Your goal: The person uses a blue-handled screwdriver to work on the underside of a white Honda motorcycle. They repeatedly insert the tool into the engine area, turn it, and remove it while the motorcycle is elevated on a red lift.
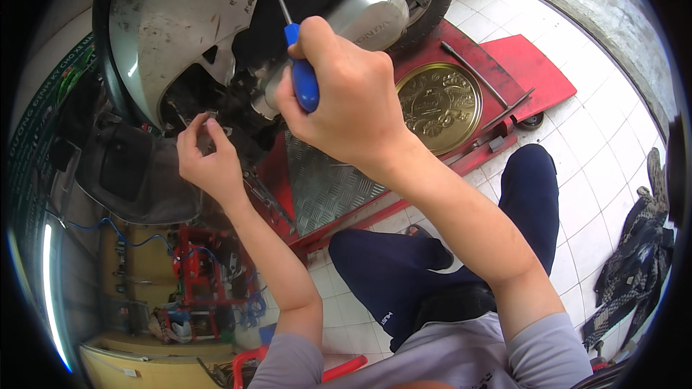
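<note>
My right hand [349, 90] is wrapped round the blue handle of a screwdriver [303, 75]. Its metal shaft points up and away, toward the dark lower body of a scooter [173, 14]. Farther left, my left hand [209, 158] is held at the scooter's opened underside, thumb and forefinger pinched together. Something small seems to be at those fingertips, but I cannot make out what it is. Dark engine parts lie just beyond them, below the silver side panel. The scooter's silver engine cover [367, 18] is to the right of the screwdriver.
The scooter stands on a red lift platform [465, 50] with a treadplate [324, 187]. On it are a round gold lid [440, 108] and a long T-handled tool [476, 75]. A dark plastic part [137, 173] is at left. Patterned cloth [634, 245] lies on the tiles at right.
</note>
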`<move>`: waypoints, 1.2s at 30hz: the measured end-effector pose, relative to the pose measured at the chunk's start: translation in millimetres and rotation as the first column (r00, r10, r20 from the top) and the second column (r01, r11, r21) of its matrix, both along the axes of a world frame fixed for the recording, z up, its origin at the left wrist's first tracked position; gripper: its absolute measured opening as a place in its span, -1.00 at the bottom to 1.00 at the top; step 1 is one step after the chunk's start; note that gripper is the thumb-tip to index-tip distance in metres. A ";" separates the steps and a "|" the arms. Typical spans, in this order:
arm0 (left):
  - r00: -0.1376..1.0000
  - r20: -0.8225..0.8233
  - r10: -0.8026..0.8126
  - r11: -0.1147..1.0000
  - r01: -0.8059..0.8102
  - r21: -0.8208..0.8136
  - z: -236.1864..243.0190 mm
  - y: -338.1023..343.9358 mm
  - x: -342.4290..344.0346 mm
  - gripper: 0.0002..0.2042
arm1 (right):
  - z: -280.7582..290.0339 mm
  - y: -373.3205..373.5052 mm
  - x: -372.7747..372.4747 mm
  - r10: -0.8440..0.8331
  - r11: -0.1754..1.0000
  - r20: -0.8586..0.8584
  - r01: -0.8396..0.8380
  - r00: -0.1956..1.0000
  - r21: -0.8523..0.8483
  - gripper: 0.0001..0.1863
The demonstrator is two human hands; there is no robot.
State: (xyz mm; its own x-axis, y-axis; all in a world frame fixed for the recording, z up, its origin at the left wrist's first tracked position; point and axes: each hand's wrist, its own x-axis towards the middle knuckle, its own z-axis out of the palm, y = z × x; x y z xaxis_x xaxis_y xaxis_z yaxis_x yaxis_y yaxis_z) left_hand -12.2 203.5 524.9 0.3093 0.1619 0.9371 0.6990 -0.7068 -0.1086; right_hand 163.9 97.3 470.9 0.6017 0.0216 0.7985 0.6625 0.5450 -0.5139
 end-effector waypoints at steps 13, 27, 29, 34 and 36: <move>1.000 0.008 0.012 1.000 -0.012 0.024 -1.8 1.0 1.0 -0.90 | -16.3 -6.0 28.8 0.075 0.994 0.032 -0.077 0.997 0.081 -0.76; 0.999 0.023 0.039 0.999 -0.039 0.006 -2.9 -1.0 6.0 -0.89 | -10.3 -9.3 28.2 0.002 1.000 0.023 -0.003 1.000 0.027 -0.76; 0.998 0.010 0.067 0.997 -0.067 0.033 -3.9 1.7 6.5 -0.89 | -17.4 -9.6 31.6 -0.009 0.998 0.060 0.005 0.998 0.065 -0.75; 0.989 0.079 0.121 0.989 -0.127 0.075 -0.6 2.0 14.2 -0.91 | -33.9 -21.8 60.1 0.101 0.995 0.144 -0.101 0.984 -0.009 -0.62; 0.984 0.116 0.134 0.988 -0.143 0.067 -2.7 5.3 15.5 -0.92 | -36.4 -33.0 77.2 0.145 0.988 0.131 -0.138 0.981 -0.064 -0.56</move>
State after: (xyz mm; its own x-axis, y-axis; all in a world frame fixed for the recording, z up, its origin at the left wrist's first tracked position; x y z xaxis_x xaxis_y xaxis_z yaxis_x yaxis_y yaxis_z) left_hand 3.3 208.8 522.2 0.1825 0.1246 0.9753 0.8002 -0.5952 -0.0737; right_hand 241.1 64.4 434.5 0.4763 0.1447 0.8673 0.6458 0.6119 -0.4567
